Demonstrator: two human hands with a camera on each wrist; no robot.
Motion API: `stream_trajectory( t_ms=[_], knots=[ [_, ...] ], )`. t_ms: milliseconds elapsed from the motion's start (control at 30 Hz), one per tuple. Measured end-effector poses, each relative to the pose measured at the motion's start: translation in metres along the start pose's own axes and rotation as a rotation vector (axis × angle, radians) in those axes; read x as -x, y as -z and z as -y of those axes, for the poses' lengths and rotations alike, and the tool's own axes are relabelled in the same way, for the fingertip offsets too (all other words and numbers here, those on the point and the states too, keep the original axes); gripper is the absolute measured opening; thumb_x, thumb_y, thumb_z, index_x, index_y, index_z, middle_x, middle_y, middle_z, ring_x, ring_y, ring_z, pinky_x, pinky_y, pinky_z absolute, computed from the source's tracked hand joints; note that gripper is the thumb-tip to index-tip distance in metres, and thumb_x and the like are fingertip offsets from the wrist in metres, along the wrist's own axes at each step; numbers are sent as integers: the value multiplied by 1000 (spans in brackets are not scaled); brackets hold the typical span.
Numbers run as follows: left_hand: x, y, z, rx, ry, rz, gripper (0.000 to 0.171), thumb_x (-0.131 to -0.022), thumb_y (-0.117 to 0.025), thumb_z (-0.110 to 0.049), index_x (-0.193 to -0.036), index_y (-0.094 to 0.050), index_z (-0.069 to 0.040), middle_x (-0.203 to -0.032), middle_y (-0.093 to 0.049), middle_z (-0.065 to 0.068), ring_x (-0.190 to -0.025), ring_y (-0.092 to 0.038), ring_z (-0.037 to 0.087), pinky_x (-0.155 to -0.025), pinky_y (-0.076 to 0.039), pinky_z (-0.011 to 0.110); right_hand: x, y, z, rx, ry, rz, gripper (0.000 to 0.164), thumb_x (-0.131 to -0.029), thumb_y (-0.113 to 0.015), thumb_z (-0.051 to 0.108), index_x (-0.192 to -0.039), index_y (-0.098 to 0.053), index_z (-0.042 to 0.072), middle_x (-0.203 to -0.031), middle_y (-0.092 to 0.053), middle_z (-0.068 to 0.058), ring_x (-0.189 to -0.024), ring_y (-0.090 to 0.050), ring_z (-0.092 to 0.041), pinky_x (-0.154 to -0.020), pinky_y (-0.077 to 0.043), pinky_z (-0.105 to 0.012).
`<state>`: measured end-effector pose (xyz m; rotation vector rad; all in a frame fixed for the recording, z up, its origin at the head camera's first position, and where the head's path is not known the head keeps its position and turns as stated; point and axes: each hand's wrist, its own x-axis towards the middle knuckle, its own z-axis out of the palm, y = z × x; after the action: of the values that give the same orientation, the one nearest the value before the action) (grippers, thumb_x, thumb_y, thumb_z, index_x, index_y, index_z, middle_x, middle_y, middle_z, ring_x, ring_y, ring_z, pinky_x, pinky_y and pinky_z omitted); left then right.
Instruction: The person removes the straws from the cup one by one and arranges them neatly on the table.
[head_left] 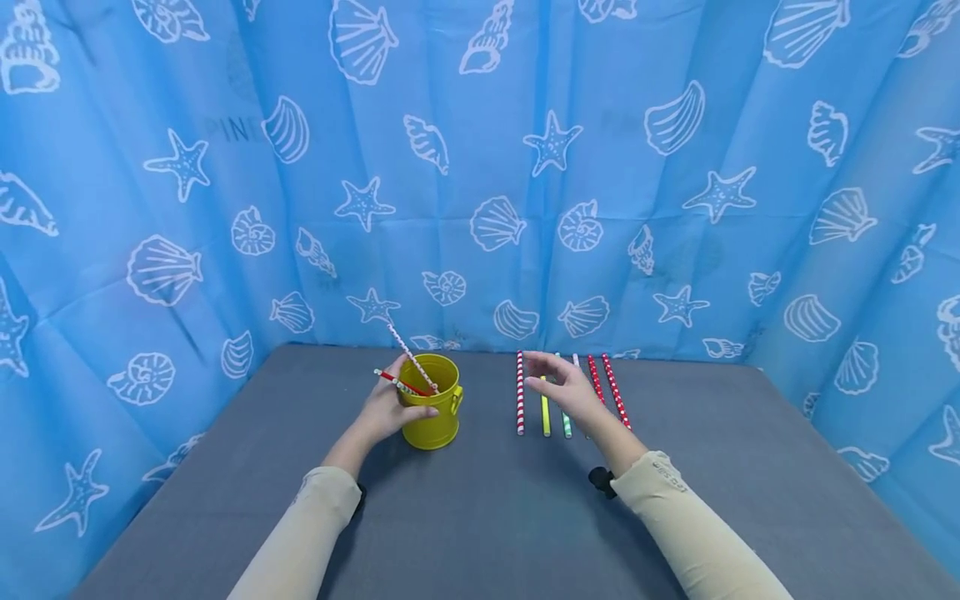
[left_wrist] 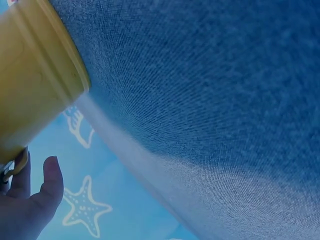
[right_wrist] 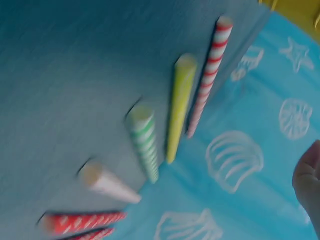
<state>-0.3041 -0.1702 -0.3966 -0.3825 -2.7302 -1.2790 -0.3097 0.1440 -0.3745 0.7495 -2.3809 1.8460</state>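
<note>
My left hand (head_left: 381, 412) holds a small yellow metal bucket (head_left: 431, 431) by its left side, thumb across the front. A white straw with a pinkish pattern (head_left: 405, 347) leans up out of the bucket, and a red straw (head_left: 390, 378) slants over its left rim. Over a row of paper straws hovers my right hand (head_left: 567, 392), fingers loosely bent, nothing in its grasp. Nearest its fingertips are a red-and-white striped straw (head_left: 520, 404) and a yellow straw (head_left: 545, 417). Beside them lie a green-striped straw (right_wrist: 145, 140), a pale straw (right_wrist: 112, 184) and red dotted straws (right_wrist: 85, 222).
The grey cloth-covered table (head_left: 480, 517) ends at a blue curtain (head_left: 465, 167) printed with white shells and starfish. A metal ear (head_left: 457, 400) sticks out on the bucket's right side. Dark wrist cameras (head_left: 602, 482) sit by the sleeves.
</note>
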Motion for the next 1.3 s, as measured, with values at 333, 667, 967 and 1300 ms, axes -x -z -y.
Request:
stream_trajectory(
  t_ms=[333,667,967,1300],
  knots=[
    [0,-2,-2,28,-19,-20,107,-76,-84,-31,-152,-16,1,-148,-32,27,-134,-34,44,-108,-28,60,-12,-54,10,4,126,120,50,-93,-63,5,-140,-48,-1,-130,-59,-19,-126,-50,-34,-100,-45,-48],
    [1,-3,-2,8,-18,-30,99,-79,-82,-21,-151,-18,1,-145,-38,26,-130,-41,43,-105,-36,56,-27,-98,23,66,215,227,52,-92,-64,3,-139,-46,-7,-129,-59,-20,-123,-53,-35,-98,-46,-50],
    [2,-2,-2,14,-9,-24,100,-80,-82,-24,-152,-17,-1,-147,-37,25,-132,-39,42,-106,-35,55,-32,-110,30,67,173,201,48,-93,-65,6,-137,-51,-4,-119,-66,-19,-113,-61,-33,-91,-52,-37],
    [0,-3,-1,23,-10,-21,100,-80,-82,-23,-152,-16,-1,-143,-42,24,-129,-43,40,-105,-37,53,-33,-111,36,124,142,135,24,-92,-66,8,-114,-71,2,-106,-71,-9,-102,-64,-25,-82,-55,-29]
  ],
)
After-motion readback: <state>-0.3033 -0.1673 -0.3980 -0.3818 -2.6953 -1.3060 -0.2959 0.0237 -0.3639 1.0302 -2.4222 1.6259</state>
